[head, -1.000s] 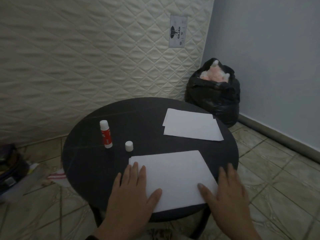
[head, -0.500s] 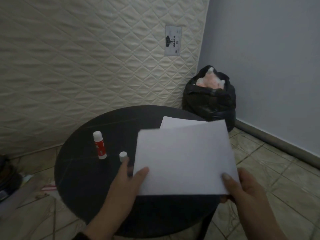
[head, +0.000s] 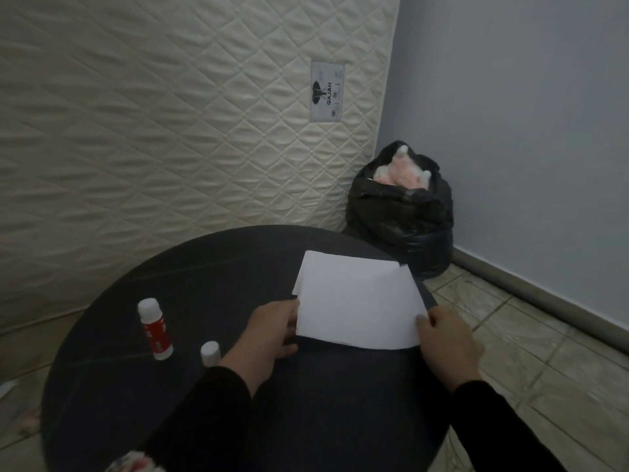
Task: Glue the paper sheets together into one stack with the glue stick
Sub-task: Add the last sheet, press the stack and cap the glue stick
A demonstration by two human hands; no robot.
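Observation:
A white paper sheet (head: 357, 301) lies over the other sheets at the far right of the round dark table (head: 204, 274); a corner of a lower sheet (head: 296, 288) peeks out at its left. My left hand (head: 269, 330) grips the sheet's near left edge. At the near right corner, my right hand (head: 446, 338) pinches the same sheet. The red and white glue stick (head: 155, 330) stands upright and uncapped at the left. Its white cap (head: 210, 352) stands beside it, just left of my left wrist.
A quilted cream mattress (head: 170, 131) leans against the wall behind the table. A full black rubbish bag (head: 401, 212) sits on the tiled floor in the corner, right behind the table. A grey wall (head: 527, 131) runs along the right.
Both hands lifted the near sheet off the table's front and carried it away from me, down onto the sheets at the far right. The glue stick and cap stayed put.

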